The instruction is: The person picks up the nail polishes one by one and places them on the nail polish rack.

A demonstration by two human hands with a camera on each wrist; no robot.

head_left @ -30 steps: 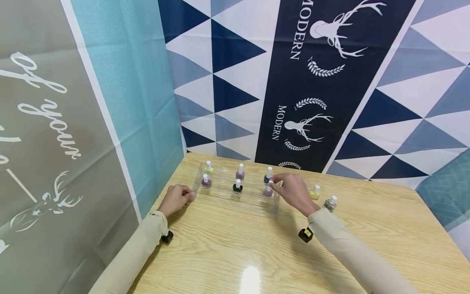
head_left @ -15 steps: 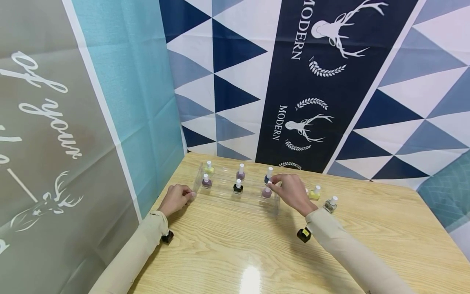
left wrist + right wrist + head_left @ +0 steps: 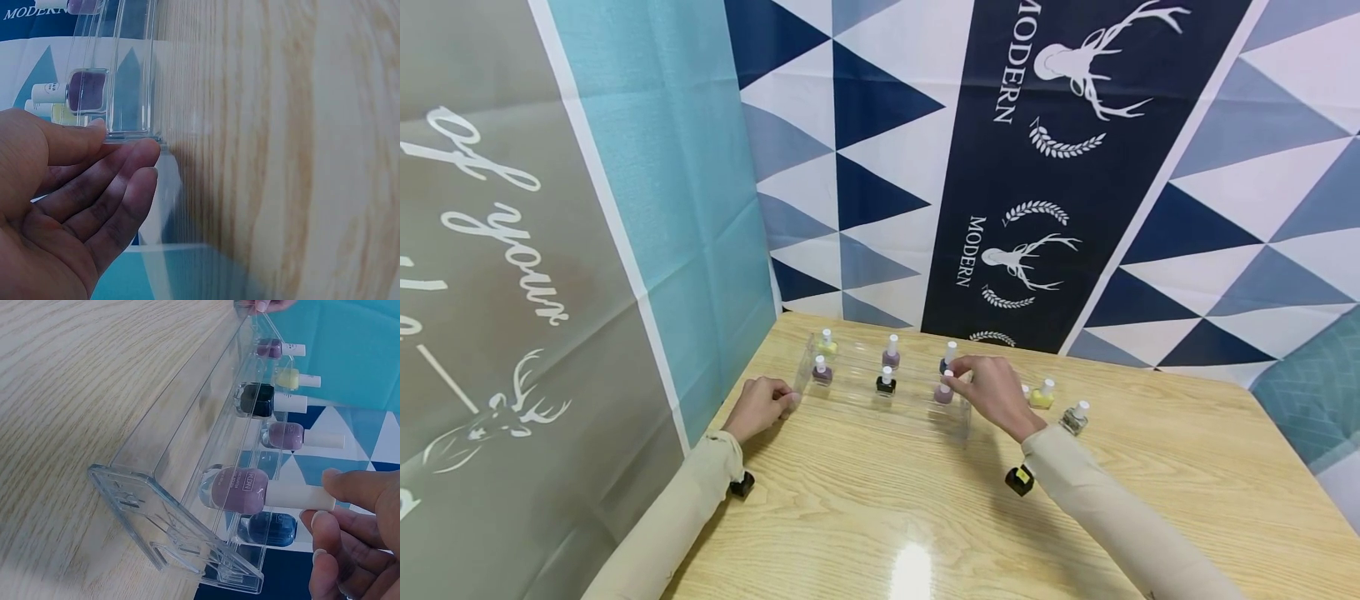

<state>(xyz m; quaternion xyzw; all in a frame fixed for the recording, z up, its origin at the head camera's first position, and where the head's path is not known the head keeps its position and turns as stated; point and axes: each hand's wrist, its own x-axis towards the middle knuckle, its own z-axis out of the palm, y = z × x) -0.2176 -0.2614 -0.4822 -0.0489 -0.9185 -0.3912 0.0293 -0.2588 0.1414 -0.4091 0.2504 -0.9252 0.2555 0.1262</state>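
A clear acrylic tiered rack [image 3: 134, 499] stands on the table, bearing several nail polish bottles with white caps. My left hand [image 3: 762, 407] pinches the rack's left end panel between thumb and fingertips. My right hand [image 3: 994, 390] pinches the white cap of a mauve nail polish bottle [image 3: 240, 490], upright on the front tier near the right end. Behind it on the back tier is a dark blue bottle [image 3: 272, 529]. A black bottle [image 3: 886, 384] stands mid front tier, a purple one [image 3: 822, 373] at its left. A mauve bottle [image 3: 891, 355] and a yellow one [image 3: 827, 343] stand behind.
Right of the rack, a yellow bottle [image 3: 1042, 395] and a clear bottle with dark flecks [image 3: 1074, 418] stand on the wooden table [image 3: 850, 508]. A patterned cloth [image 3: 880, 167] hangs behind the table, and another [image 3: 602, 400] along its left side.
My right hand has shifted the mauve nail polish bottle slightly left along the front tier. The left hand has stayed at the rack's end.
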